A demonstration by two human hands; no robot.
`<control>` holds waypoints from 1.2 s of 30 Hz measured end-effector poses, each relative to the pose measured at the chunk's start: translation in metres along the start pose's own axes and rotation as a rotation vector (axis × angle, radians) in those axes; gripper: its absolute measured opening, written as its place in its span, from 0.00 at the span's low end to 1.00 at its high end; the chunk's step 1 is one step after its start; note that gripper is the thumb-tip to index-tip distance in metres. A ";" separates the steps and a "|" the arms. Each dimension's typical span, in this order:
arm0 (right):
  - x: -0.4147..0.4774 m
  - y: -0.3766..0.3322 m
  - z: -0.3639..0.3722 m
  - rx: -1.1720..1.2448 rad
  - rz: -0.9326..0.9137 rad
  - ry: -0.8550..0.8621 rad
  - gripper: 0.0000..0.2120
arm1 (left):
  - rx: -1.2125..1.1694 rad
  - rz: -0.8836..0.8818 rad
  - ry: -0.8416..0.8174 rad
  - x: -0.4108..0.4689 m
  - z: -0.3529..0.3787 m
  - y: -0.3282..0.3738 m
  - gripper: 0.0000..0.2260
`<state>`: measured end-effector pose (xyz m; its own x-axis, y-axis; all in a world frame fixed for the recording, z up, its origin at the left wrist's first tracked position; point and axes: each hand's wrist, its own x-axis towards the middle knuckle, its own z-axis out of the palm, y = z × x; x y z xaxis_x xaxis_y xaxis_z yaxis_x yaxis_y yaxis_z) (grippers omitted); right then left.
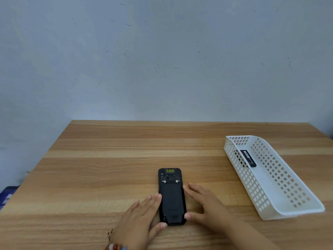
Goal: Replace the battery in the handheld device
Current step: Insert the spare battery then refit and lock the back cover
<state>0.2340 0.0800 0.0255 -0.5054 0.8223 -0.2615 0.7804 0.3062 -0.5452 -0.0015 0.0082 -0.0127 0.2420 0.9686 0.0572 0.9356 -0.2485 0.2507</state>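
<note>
A black handheld device (171, 195) lies face down on the wooden table (108, 168), its back cover on, with two silver latches and a yellow label near its far end. My left hand (142, 219) rests flat against the device's left edge, thumb at its near corner. On the device's right side my right hand (205, 204) touches it with spread fingers, thumb at the near right corner. Neither hand has lifted it. A black battery (248, 158) lies at the far end of the white basket (281, 211).
The white perforated basket stands at the right of the table, angled away. A bead bracelet (115, 247) is on my left wrist. A plain grey wall rises behind the table's far edge. A blue object (7, 195) shows beyond the table's left edge.
</note>
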 end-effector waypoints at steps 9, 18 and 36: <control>-0.002 0.000 0.000 0.003 -0.004 0.009 0.52 | 0.005 0.000 -0.006 -0.001 -0.003 0.001 0.30; -0.002 -0.001 0.000 0.006 0.008 0.008 0.51 | -0.004 -0.014 -0.057 0.000 -0.006 0.001 0.30; -0.015 -0.020 -0.023 0.030 0.081 -0.067 0.35 | -0.225 -0.075 -0.218 0.007 -0.027 0.007 0.48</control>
<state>0.2338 0.0728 0.0587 -0.4655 0.8097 -0.3574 0.8088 0.2251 -0.5433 -0.0002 0.0139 0.0159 0.2468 0.9538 -0.1716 0.8786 -0.1456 0.4548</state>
